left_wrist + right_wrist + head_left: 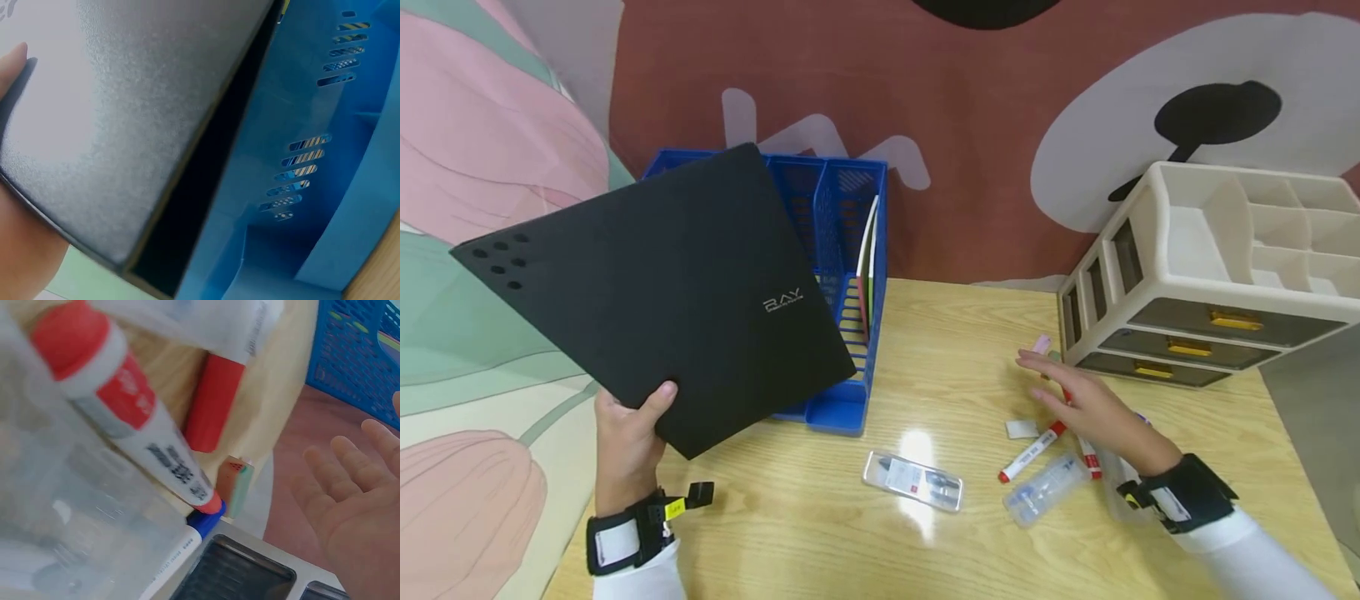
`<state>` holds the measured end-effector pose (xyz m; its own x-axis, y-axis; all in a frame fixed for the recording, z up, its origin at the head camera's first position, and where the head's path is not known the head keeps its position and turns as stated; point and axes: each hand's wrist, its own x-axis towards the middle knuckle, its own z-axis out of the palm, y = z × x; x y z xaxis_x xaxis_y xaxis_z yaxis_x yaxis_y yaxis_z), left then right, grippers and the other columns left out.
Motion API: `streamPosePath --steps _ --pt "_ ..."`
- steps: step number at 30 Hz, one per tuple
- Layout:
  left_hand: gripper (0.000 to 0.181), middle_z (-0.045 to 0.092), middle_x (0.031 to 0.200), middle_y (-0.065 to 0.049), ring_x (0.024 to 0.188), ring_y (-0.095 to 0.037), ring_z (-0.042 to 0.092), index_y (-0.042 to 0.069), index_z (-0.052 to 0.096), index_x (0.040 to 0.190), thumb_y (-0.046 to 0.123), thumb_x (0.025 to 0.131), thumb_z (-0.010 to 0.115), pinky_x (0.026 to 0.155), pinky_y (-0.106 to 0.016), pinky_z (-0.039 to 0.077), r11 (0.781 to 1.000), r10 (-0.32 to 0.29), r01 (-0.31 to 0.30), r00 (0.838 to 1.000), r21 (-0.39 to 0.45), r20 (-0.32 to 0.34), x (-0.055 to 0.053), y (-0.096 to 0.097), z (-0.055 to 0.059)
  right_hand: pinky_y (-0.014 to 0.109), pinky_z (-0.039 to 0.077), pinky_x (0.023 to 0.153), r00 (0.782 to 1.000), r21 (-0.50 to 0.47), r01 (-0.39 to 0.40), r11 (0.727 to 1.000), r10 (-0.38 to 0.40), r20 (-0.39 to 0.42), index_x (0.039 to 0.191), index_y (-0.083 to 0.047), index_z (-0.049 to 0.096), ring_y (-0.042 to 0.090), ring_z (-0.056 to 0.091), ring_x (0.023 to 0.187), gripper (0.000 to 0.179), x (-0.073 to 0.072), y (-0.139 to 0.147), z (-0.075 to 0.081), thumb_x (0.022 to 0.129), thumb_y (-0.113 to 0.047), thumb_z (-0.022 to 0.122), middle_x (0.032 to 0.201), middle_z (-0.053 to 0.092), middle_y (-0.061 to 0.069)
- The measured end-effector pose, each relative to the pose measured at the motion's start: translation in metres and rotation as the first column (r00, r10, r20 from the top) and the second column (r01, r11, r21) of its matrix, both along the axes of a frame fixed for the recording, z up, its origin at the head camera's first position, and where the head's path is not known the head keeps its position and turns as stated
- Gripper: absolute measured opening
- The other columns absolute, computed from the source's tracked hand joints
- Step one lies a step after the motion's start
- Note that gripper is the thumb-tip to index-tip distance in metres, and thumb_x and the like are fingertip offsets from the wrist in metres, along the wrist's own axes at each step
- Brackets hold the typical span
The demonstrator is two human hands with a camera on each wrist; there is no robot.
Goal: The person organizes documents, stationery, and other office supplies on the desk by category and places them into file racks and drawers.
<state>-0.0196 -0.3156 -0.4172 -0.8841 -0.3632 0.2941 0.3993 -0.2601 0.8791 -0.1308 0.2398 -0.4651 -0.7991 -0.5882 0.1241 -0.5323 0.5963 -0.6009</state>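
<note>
Well, a black folder tilted before a blue rack

From the head view, the left hand [631, 433], lower left, grips a flat, matte black folder [685, 283] by its lower edge, thumb on top, the other fingers mostly hidden behind. The folder slants across the left half, partly covering a slotted blue plastic rack [838, 415]. At right, the right hand [1105, 410] has its fingers loosely extended, holding nothing, above red-and-white markers [1032, 452] near a cream drawer unit [1157, 287]. A clear, round-cornered case [913, 481] lies lower centre on the wood-grained table [775, 533].

In the left wrist view, the folder's finely grained, shiny face fills the upper left; the rack's rounded slots show at right.

In the right wrist view, the bare palm faces up at right; a thick marker crosses the upper left.
</note>
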Motion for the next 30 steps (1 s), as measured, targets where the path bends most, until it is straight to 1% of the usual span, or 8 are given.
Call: streamPosePath --steps 4,8,12,14,17,21,26,30 --pt "0.054 0.065 0.12 -0.016 0.101 -0.025 0.066 -0.011 0.045 0.135 -0.023 0.083 0.054 0.081 -0.029 0.059 0.999 0.043 -0.043 0.999 -0.013 -0.009 -0.002 0.0 0.002 0.064 0.043 0.098 1.0 0.021 -0.009 1.0 0.009 -0.008 0.14 -0.01 0.052 0.041 0.045 0.13 0.049 0.003 0.002 -0.004 0.093 -0.01 0.064 0.147 0.048 0.017" --pt "0.055 0.064 0.121 -0.019 0.102 -0.027 0.066 -0.011 0.044 0.135 -0.026 0.082 0.052 0.082 -0.029 0.059 0.998 0.055 -0.055 0.998 0.001 -0.04 -0.004 -0.001 0.003 0.065 0.042 0.098 1.0 0.025 -0.007 1.0 0.007 -0.008 0.14 -0.01 0.052 0.042 0.044 0.13 0.049 0.004 0.003 -0.006 0.092 -0.01 0.064 0.147 0.047 0.018" --pt "0.056 0.062 0.122 -0.022 0.105 -0.029 0.064 -0.012 0.043 0.135 -0.027 0.082 0.051 0.084 -0.03 0.059 0.998 0.055 -0.053 0.996 0.027 -0.075 -0.004 -0.001 0.004 0.064 0.044 0.096 0.998 0.022 0.002 1.0 -0.001 -0.06 0.138 -0.008 0.053 0.043 0.046 0.128 0.05 0.005 0.005 -0.006 0.09 -0.006 0.066 0.146 0.049 0.019" --pt "0.058 0.06 0.125 -0.023 0.108 -0.03 0.062 -0.011 0.042 0.136 -0.028 0.081 0.051 0.086 -0.03 0.058 0.998 0.066 -0.063 0.993 0.03 -0.094 -0.005 -0.001 0.004 0.063 0.045 0.095 0.996 0.024 0.003 1.0 -0.001 -0.086 0.137 -0.007 0.054 0.042 0.047 0.127 0.05 0.006 0.006 -0.006 0.089 -0.005 0.067 0.145 0.05 0.02" --pt "0.062 0.055 0.13 -0.024 0.114 -0.031 0.058 -0.008 0.041 0.138 -0.028 0.081 0.051 0.09 -0.03 0.056 0.996 0.091 -0.091 0.988 0.01 -0.121 -0.007 0.0 0.003 0.063 0.045 0.096 0.997 0.033 0.003 0.999 0.0 -0.074 0.139 -0.009 0.052 0.042 0.046 0.128 0.05 0.008 0.008 -0.006 0.091 -0.009 0.065 0.147 0.048 0.019" --pt "0.063 0.052 0.133 -0.026 0.117 -0.033 0.054 -0.007 0.042 0.139 -0.027 0.08 0.053 0.094 -0.029 0.052 0.99 0.137 -0.142 0.98 -0.025 -0.141 -0.011 0.002 0.003 0.064 0.043 0.097 1.0 0.038 0.01 0.999 -0.009 -0.025 0.141 -0.011 0.05 0.042 0.043 0.13 0.049 0.012 0.009 -0.008 0.094 -0.014 0.063 0.149 0.045 0.019" --pt "0.064 0.051 0.135 -0.025 0.121 -0.034 0.051 -0.003 0.043 0.139 -0.025 0.081 0.056 0.099 -0.028 0.049 0.976 0.198 -0.207 0.972 -0.069 -0.123 -0.014 0.007 0.007 0.062 0.044 0.098 1.0 0.03 0.013 0.999 -0.013 -0.002 0.143 -0.012 0.048 0.04 0.043 0.132 0.051 0.015 0.008 -0.01 0.094 -0.013 0.062 0.152 0.042 0.018" --pt "0.063 0.051 0.135 -0.021 0.123 -0.032 0.049 0.002 0.045 0.139 -0.019 0.082 0.061 0.1 -0.024 0.047 0.958 0.257 -0.263 0.964 -0.114 -0.062 -0.014 0.013 0.011 0.061 0.045 0.097 1.0 0.025 0.017 1.0 -0.017 0.007 0.144 -0.013 0.047 0.038 0.043 0.132 0.052 0.016 0.007 -0.01 0.094 -0.012 0.062 0.153 0.041 0.016"
